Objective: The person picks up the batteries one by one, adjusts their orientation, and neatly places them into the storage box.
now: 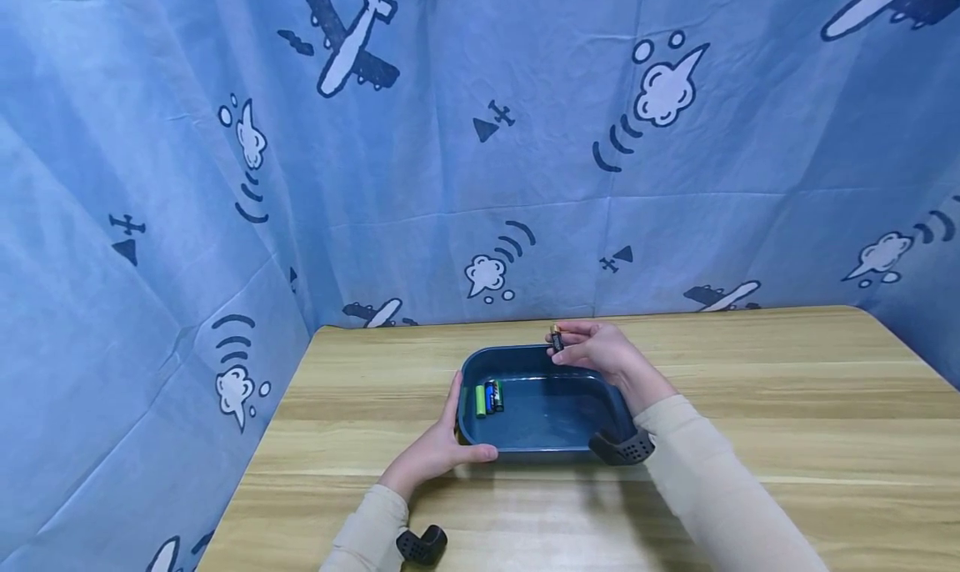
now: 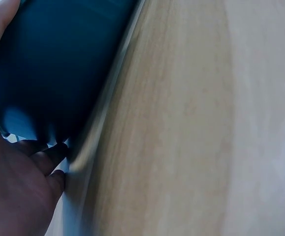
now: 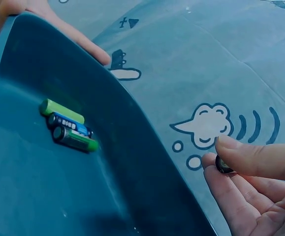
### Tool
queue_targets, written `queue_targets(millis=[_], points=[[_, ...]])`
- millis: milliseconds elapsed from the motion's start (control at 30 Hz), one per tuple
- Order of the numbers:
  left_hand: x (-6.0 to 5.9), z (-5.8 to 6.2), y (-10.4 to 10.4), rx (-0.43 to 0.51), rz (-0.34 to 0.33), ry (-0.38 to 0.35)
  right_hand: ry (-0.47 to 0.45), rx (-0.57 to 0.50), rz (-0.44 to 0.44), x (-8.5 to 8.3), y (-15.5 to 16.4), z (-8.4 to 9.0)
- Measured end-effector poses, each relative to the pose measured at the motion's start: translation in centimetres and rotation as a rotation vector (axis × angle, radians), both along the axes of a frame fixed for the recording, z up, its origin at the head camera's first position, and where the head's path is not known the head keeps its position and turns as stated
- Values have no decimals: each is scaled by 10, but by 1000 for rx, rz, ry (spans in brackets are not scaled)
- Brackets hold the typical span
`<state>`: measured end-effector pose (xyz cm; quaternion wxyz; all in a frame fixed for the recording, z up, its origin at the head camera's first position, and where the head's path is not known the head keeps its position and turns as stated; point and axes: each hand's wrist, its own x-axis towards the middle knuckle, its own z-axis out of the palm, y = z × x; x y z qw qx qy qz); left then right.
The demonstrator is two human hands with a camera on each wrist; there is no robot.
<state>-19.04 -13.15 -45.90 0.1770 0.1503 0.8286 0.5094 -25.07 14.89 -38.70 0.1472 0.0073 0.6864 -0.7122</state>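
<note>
A dark blue plastic bin [image 1: 547, 451] stands on the wooden table. My left hand [image 1: 438, 447] holds its left end, the thumb at the front wall and a finger along the left side. In the left wrist view, fingers [image 2: 48, 157] of that hand bend against the bin's lower edge. My right hand [image 1: 600, 351] is above the bin's back rim and pinches a black battery with a copper-coloured end [image 1: 557, 338] between thumb and fingers. Inside the bin, at its left end, a light green battery [image 3: 63, 112], a blue battery [image 3: 71, 124] and a black-and-green battery [image 3: 76, 139] lie side by side.
The wooden table [image 1: 772, 405] extends to both sides of the bin. Behind it and on the left hangs a blue curtain [image 1: 420, 180] printed with planes and clouds. Each wrist wears a black band piece [image 1: 422, 545].
</note>
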Motion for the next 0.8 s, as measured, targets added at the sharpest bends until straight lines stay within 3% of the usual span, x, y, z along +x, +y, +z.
queue_targets(millis=[367,800], points=[[0,2,2,4,2,-19,-33,57,-54,-6,-12,-3],[1,1,0,-9,12,-20,-58,18,-52,-11,-24,-12]])
